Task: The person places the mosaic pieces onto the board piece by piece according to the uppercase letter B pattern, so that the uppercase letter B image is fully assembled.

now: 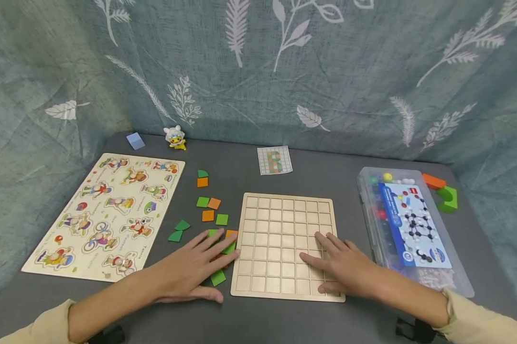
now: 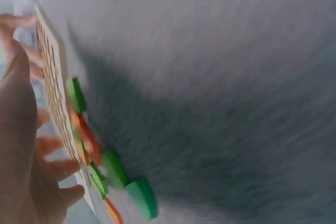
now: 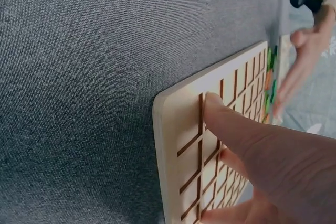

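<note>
A square wooden grid board (image 1: 274,241) lies in front of me in the head view, its cells bare. My right hand (image 1: 346,263) rests on its right side with fingers spread; in the right wrist view the thumb (image 3: 215,103) touches the board near a corner. To the left of the board, my left hand (image 1: 189,270) stretches flat over a group of green and orange tiles, hiding some of them. A green tile (image 1: 218,277) shows beside its thumb. Farther up are a loose orange tile (image 1: 208,216) and a green tile (image 1: 221,220). Two green quarter-round pieces (image 1: 178,231) lie left of the fingers.
A small pattern card (image 1: 274,160) lies behind the board. At left is a wooden picture puzzle (image 1: 155,229), with a small figurine (image 1: 175,137) and a blue block (image 1: 135,141) behind. A clear plastic case (image 1: 413,229) stands right, beside orange (image 1: 434,181) and green blocks (image 1: 448,199).
</note>
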The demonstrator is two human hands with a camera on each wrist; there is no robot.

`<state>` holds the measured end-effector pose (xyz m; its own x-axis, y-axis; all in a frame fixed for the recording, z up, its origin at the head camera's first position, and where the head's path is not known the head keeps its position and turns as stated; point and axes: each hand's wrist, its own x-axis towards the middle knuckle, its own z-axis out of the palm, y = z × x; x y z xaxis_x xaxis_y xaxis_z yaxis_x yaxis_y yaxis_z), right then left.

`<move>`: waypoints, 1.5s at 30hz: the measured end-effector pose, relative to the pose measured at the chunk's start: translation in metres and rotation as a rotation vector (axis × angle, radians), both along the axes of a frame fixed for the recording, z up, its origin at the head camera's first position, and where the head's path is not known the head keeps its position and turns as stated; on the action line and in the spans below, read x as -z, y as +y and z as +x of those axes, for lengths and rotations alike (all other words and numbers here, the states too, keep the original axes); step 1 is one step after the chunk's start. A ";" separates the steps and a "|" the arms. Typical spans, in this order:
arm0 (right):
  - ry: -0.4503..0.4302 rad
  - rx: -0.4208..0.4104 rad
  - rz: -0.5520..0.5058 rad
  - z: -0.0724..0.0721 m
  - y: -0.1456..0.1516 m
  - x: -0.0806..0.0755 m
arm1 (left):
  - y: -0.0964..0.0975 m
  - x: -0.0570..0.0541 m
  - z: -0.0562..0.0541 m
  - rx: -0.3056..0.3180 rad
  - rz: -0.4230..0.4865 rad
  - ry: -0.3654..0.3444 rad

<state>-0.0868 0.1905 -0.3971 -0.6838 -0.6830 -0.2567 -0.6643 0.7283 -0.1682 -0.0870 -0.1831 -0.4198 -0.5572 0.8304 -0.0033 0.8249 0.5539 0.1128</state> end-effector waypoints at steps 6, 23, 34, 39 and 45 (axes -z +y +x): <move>-0.012 0.012 -0.019 0.000 0.002 0.000 | -0.013 0.004 0.022 0.041 -0.035 0.068; 0.031 -0.014 -0.088 0.003 0.008 0.005 | -0.043 0.002 0.019 -0.084 -0.056 0.172; -0.018 -0.022 0.019 -0.008 -0.005 -0.010 | -0.024 -0.015 -0.060 -0.265 -0.074 -0.179; -0.050 0.004 0.021 -0.006 -0.005 -0.010 | -0.013 -0.013 -0.068 -0.222 -0.156 -0.160; -0.097 0.017 -0.002 -0.012 -0.003 -0.013 | -0.013 -0.017 -0.078 -0.270 -0.162 -0.114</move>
<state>-0.0987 0.1877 -0.3840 -0.6673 -0.6720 -0.3212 -0.6323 0.7390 -0.2324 -0.1649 -0.1964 -0.4031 -0.7454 0.6364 -0.1982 0.6331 0.7690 0.0881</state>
